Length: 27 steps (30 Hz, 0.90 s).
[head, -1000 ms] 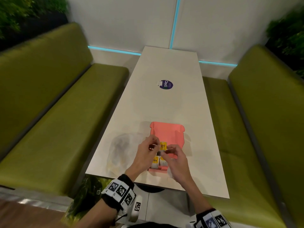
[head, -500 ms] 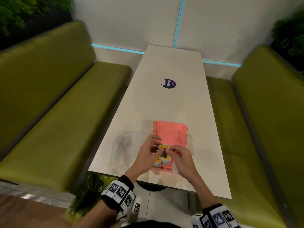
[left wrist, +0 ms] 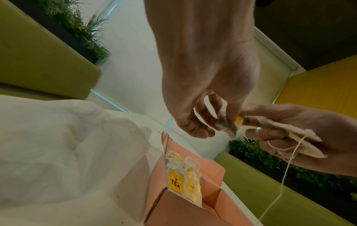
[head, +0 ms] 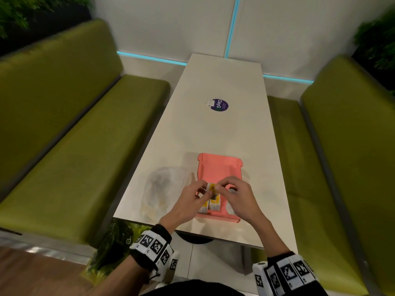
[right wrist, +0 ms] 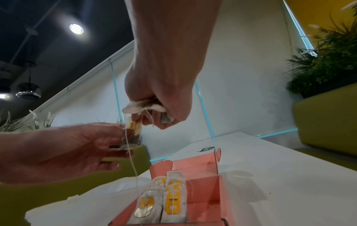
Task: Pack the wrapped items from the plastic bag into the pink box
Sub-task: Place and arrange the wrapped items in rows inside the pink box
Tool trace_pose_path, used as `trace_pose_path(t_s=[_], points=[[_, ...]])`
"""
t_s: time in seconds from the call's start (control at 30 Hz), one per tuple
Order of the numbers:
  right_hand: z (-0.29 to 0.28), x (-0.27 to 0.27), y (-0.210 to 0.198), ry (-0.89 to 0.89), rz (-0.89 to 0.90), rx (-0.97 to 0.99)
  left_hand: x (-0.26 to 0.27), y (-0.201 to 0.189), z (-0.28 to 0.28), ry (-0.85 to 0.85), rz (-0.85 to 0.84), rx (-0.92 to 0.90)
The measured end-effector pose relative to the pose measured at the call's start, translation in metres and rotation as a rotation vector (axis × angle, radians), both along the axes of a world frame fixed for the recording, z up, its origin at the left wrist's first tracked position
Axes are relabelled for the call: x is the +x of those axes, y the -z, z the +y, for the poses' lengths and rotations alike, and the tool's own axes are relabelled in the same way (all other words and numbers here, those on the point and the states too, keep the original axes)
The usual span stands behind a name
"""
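We are looking down at a long white tabletop [head: 224, 133] set between two green benches [head: 70, 150]. Near its close edge sits the pink box [head: 220, 167], open, its lid flap lying flat on the far side. Just to the left of the box lies the clear plastic bag [head: 159, 189], crumpled on the tabletop and touching the box's left side.

Both of our hands are raised just above the box, close together. The left hand [head: 189, 201] pinches a small wrapped tea bag [head: 212, 188] with a yellow label between thumb and fingertips. The right hand [head: 238, 194] meets it from the other side, its thumb and forefinger pinching the same tea bag. In the wrist views, the right hand also keeps more paper-coloured tea bags [left wrist: 297, 137] bunched under its curled fingers, and a thin white string [left wrist: 278, 183] hangs down from them toward the box.

Inside the box, at its near left end, several wrapped tea bags [right wrist: 168, 200] with yellow labels stand upright in two rows, side by side. One label reads "TEA". The right part of the box shows bare pink floor.

Farther along the tabletop, well apart from the box, lies a round dark purple sticker [head: 219, 105]. Green plants [head: 376, 37] stand behind the benches.
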State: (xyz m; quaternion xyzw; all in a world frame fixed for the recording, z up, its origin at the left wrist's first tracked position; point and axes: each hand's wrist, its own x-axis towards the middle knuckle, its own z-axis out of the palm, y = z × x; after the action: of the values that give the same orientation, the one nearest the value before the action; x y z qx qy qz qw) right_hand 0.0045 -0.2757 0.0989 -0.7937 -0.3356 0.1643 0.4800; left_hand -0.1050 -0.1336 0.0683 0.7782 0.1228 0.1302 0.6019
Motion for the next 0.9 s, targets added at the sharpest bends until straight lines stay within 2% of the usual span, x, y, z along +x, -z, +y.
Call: trace_pose_path(t_s=[0.17,0.37,0.47,0.63,0.8,0.9], points=[[-0.002,0.001,-0.002,0.009,-0.035,-0.026,0.001,0.002,-0.002,-0.004,0.006,0.003],[-0.003,0.006,-0.001,-0.103,-0.121,-0.216,0.004,0.009,-0.003,0.025,0.027,0.072],[-0.005,0.007,0.004,-0.114,-0.151,-0.277,0.001,0.018,-0.002,0.071,0.056,0.176],[-0.009,0.012,0.027,-0.125,-0.174,-0.441,-0.01,0.036,-0.001,0.009,0.156,0.267],[-0.004,0.015,0.05,-0.19,-0.102,-0.593,-0.012,0.036,-0.009,0.042,0.157,0.506],[-0.002,0.016,0.061,-0.207,-0.067,-0.605,-0.008,0.039,-0.018,0.091,0.149,0.639]])
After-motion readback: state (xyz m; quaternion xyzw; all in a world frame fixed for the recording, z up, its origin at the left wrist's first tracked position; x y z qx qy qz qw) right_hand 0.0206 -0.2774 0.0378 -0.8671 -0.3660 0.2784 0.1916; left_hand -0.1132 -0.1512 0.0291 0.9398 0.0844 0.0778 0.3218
